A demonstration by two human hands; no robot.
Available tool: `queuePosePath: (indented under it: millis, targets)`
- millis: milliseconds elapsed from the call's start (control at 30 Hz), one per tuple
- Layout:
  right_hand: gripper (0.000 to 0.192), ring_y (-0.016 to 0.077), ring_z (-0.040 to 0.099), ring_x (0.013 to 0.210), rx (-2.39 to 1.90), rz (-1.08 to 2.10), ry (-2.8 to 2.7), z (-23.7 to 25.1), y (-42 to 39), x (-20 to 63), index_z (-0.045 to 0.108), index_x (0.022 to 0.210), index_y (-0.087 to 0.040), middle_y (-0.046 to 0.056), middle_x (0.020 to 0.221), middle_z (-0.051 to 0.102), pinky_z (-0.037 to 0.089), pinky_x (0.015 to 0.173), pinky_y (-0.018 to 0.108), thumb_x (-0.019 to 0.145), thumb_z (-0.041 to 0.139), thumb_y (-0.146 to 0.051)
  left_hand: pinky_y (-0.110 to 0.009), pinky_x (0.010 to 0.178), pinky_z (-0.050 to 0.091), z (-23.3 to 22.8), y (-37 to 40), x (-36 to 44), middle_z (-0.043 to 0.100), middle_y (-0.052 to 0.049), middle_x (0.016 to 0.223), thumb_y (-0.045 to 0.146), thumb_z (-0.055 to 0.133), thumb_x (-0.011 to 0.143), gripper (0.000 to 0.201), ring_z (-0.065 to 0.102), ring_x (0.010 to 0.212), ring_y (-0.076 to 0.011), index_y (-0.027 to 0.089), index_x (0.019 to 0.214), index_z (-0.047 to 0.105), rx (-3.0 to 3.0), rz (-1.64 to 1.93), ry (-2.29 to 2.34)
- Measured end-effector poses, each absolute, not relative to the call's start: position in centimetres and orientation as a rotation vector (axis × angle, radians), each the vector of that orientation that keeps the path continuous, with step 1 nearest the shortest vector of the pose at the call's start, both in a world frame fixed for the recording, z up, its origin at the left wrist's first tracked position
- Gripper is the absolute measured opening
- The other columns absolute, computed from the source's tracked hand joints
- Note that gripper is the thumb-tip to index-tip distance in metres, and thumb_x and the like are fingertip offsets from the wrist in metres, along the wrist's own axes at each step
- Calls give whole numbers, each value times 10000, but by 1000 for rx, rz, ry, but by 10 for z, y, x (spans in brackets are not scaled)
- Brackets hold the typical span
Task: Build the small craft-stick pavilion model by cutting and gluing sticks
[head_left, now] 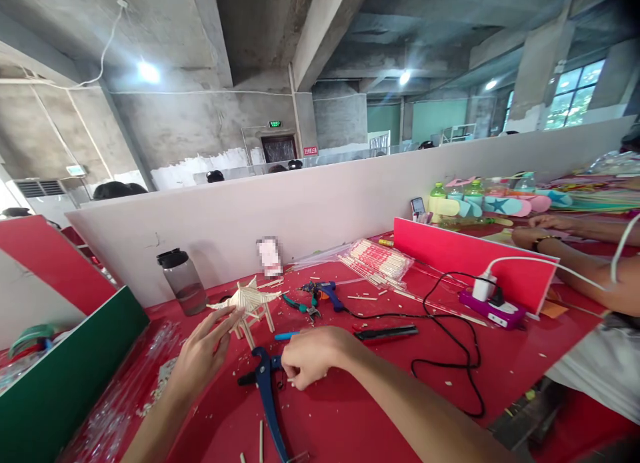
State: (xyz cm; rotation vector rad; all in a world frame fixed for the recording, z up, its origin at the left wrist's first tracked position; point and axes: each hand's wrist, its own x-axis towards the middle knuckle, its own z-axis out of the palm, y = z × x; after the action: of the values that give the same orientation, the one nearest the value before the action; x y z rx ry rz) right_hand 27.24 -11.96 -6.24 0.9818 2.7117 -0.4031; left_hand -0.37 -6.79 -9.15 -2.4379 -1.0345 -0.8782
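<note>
A small pavilion-like model of pale wooden sticks (249,297) stands on its legs on the red table. My left hand (209,337) has its fingers stretched out, their tips at the model's near left edge; I cannot tell how firmly they touch. In the middle, my right hand (315,356) is closed beside the blue cutter (269,396), fingers curled down. A tiny pale tip shows under those fingers, but what they hold is mostly hidden. Behind this hand lies a blue pen-like thing (287,336). Green-handled pliers (299,305) and a blue glue gun (327,293) lie beyond the model.
A dark-lidded bottle (184,286) stands back left. Bundled sticks (377,261) lie near the white partition (310,203). A black cutter knife (386,333) and a looping cable lead toward a purple power strip (493,311). Another person's arm (585,276) is beyond the red divider (470,263).
</note>
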Motion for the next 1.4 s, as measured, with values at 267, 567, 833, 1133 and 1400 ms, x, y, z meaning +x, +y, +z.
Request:
queuePosePath:
  millis: [267,567,833,1133,1400]
  targets:
    - [104,142,695,686,1405,-670,2883,-68,-86,309,761,879,-193,2,769,775,410,573,193,806,696,-228,-309,949,571,-91,-70,-2,650,-73,1349,260,404,999,442,666,1194,-236,283,1386,616,-2464,-896,-1071]
    - [181,209,732,981,1992,-382,2970,-96,-65,291,738,1023,-151,108,1032,789,476,833,239,946,579,-189,-340,1010,548,-90,-75,2,640,-63,1363,263,413,985,446,652,1210,-240,294,1369,637,-2500,-936,-1139]
    - [242,240,725,1041,1870,-422,3037,-88,-71,300,716,1150,-131,123,1095,780,493,884,284,947,592,-175,-348,1007,546,-91,-77,3,614,-70,1392,232,412,988,472,647,1210,-238,308,1418,591,-2526,-909,-1184]
    - [203,158,677,1079,522,-480,3225,-78,-129,237,739,1153,-242,24,1163,754,448,907,216,987,625,-265,-341,1015,538,-87,-83,8,627,-75,1360,187,400,976,476,640,1209,-234,288,1382,629,-2538,-958,-1181]
    - [461,166,642,1001,189,-130,3090,-81,-149,215,714,1257,-271,-4,1168,710,427,781,251,886,625,-12,-344,1009,542,-86,-84,10,634,-87,1344,170,399,967,483,638,1211,-234,275,1375,635,-2545,-1005,-1136]
